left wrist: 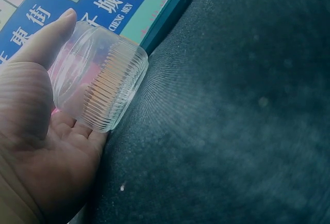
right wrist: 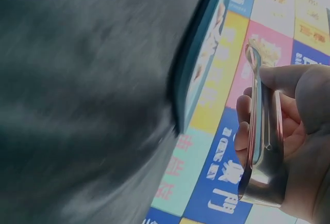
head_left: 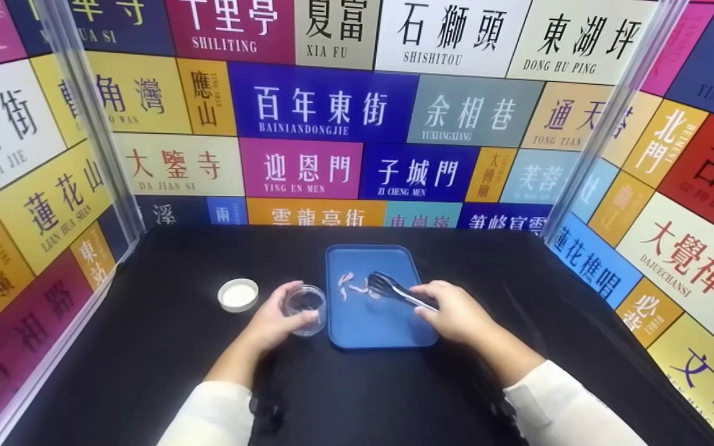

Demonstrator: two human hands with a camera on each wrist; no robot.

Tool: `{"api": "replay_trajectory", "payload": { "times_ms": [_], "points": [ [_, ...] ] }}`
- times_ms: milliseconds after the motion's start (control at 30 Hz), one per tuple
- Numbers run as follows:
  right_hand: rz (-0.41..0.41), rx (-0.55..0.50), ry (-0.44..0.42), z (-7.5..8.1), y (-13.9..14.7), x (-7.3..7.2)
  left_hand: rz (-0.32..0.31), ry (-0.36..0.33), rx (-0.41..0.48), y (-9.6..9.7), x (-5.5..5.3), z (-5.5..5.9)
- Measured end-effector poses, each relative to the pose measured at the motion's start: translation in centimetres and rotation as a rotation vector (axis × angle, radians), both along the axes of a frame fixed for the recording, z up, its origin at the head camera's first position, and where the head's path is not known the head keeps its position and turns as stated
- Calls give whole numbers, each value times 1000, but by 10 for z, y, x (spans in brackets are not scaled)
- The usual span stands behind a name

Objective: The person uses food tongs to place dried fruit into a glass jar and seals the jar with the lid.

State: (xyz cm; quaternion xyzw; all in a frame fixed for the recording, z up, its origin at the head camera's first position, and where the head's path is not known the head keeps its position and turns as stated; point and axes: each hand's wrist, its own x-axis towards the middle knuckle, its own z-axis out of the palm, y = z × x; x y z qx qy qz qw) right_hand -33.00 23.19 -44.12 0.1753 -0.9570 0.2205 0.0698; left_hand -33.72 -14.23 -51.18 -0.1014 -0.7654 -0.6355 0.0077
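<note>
In the head view my left hand [head_left: 276,321] grips a clear ribbed jar [head_left: 306,310] beside the left edge of a blue tray [head_left: 388,328]. The left wrist view shows this jar [left wrist: 111,79] between thumb and fingers, without a lid. My right hand [head_left: 456,310] holds metal tongs [head_left: 403,291] over the tray, their dark heads at several small pale, pinkish strips [head_left: 346,286]. Whether the heads pinch a strip cannot be told. Thumb and fingers wrap the tongs' arms [right wrist: 263,146] in the right wrist view.
A round white lid [head_left: 238,295] lies on the black tablecloth [head_left: 177,347], left of the jar. Printed panels [head_left: 326,105] with large characters stand behind and at both sides. Clear upright posts [head_left: 100,136] mark the corners.
</note>
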Motion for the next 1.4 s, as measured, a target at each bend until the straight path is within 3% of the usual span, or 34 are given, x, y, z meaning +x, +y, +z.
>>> {"api": "replay_trajectory", "payload": {
  "times_ms": [333, 533, 1133, 1400],
  "points": [
    [39, -21, -24, 15, -39, 1, 32, -17, -55, -1, -2, -1],
    [100, -19, 6, 19, -57, 0, 25, -18, -44, -1, -3, -1],
    [225, -43, 29, 13, -98, 4, 14, -4, -18, 0, -2, 0],
    [239, -29, 44, 12, -104, 5, 25, -13, -16, 0, -2, 0]
  ]
}}
